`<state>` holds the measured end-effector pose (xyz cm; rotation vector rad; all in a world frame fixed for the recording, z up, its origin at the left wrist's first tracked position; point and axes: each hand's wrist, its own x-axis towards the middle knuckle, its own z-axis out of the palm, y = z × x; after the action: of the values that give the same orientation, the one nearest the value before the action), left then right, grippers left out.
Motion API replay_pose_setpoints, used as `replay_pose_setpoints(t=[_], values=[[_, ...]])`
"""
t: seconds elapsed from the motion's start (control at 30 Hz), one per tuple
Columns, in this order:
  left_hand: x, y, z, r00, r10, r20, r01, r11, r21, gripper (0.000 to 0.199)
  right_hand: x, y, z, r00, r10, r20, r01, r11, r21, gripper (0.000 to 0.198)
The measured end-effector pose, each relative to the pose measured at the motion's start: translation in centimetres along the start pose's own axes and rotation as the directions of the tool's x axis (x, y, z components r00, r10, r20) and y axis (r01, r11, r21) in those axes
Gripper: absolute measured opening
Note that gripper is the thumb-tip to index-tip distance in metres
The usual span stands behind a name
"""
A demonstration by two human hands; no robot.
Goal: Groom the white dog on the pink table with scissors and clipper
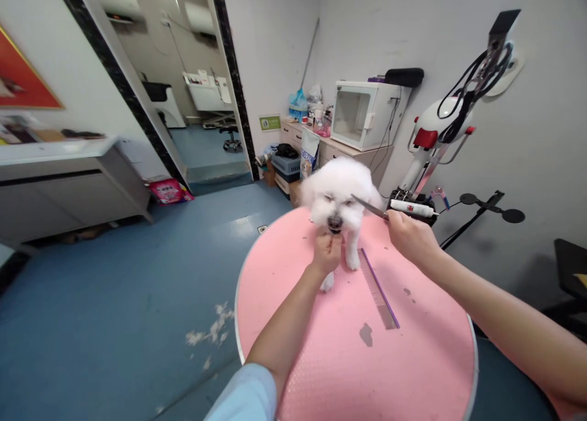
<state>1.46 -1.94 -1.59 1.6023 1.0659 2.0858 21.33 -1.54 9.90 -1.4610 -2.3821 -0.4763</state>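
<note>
A fluffy white dog (342, 179) stands at the far side of a round pink grooming table (321, 360), facing me. My left hand (327, 250) is closed under its chin, gripping the fur or muzzle there. In my right hand (408, 231) is a pair of grooming scissors (370, 208), their blades pointing left at the fur beside the dog's eye. I cannot tell whether the tips touch the fur. A metal comb with a purple spine (380, 289) lies flat on the table, between my forearms.
Behind the table on the right stands a white dryer (433, 124) on an arm, with a holder of tools (408, 204) below. A white cabinet (355, 115) sits on drawers at the back. Fur clippings (215, 326) lie on the blue floor, left. A doorway opens at the back left.
</note>
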Motion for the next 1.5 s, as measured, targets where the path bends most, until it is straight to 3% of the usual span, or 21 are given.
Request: replay_pose_setpoints(t=[0.1,0.23,0.43,0.57,0.77,0.87,1.5], values=[[0.0,0.3,-0.1,0.999,0.033,-0.002,-0.033,0.999,0.007,0.041,1.0,-0.4,-0.5,0.983,-0.176,-0.056,0.154,0.949,-0.277,0.019],[-0.1,0.5,-0.1,1.000,0.020,0.017,-0.020,1.000,-0.011,0.042,1.7,-0.7,-1.1,0.972,-0.213,-0.104,0.154,0.902,-0.404,0.020],[0.1,0.8,0.1,1.000,-0.009,0.029,0.011,0.999,-0.052,0.042,1.7,-0.5,-1.6,0.968,-0.229,-0.098,0.173,0.901,-0.397,0.025],[0.3,1.1,0.1,0.997,0.066,0.038,-0.065,0.998,-0.026,0.045,1.8,-0.7,-1.9,0.967,-0.211,-0.143,0.144,0.914,-0.380,0.021],[0.4,1.2,0.2,0.986,0.163,0.035,-0.164,0.986,0.013,0.046,2.0,-1.0,-2.5,0.946,-0.288,-0.150,0.168,0.830,-0.532,0.020],[0.3,0.9,0.4,0.981,0.189,0.036,-0.190,0.982,0.016,0.045,2.1,-1.0,-3.0,0.948,-0.269,-0.170,0.134,0.822,-0.554,0.019],[-0.2,-0.1,1.0,0.988,0.127,0.083,-0.130,0.991,0.031,0.045,1.9,-1.3,-4.2,0.965,-0.223,-0.137,0.117,0.836,-0.536,0.018]])
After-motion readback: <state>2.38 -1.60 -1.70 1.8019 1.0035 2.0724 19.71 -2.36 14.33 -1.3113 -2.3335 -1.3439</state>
